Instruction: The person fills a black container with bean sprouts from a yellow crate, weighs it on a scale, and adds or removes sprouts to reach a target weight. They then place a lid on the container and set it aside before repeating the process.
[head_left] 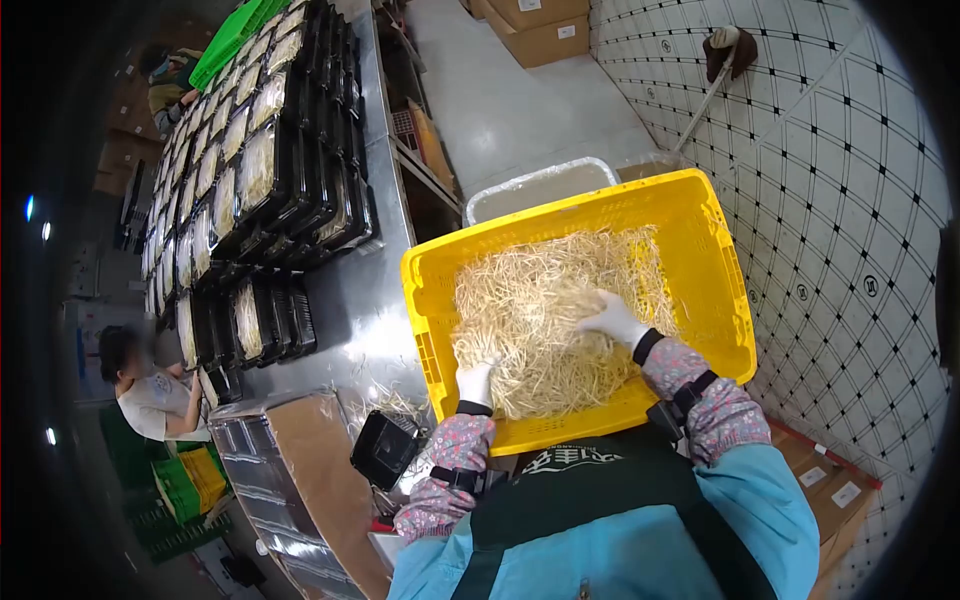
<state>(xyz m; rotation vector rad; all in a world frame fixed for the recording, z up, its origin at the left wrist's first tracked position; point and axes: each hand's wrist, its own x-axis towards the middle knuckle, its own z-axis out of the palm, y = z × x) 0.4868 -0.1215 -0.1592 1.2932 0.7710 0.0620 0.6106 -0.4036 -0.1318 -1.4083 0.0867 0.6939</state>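
A heap of thin, pale, straw-like strands fills much of the yellow crate in front of me. My left hand, in a white glove, is at the heap's near left side, its fingertips sunk among the strands and mostly hidden. Farther right, my right hand, also white-gloved, reaches in over the heap with its fingers curled on a loose clump of strands. An open black plastic tray lies left of the crate, beside my left forearm, with scattered strands near it.
Black trays packed with strands stand in tall stacks on the metal table. A cardboard box of empty trays is at the lower left. Beyond the crate is a white-rimmed tub. A person works at the far left; another is behind the stacks.
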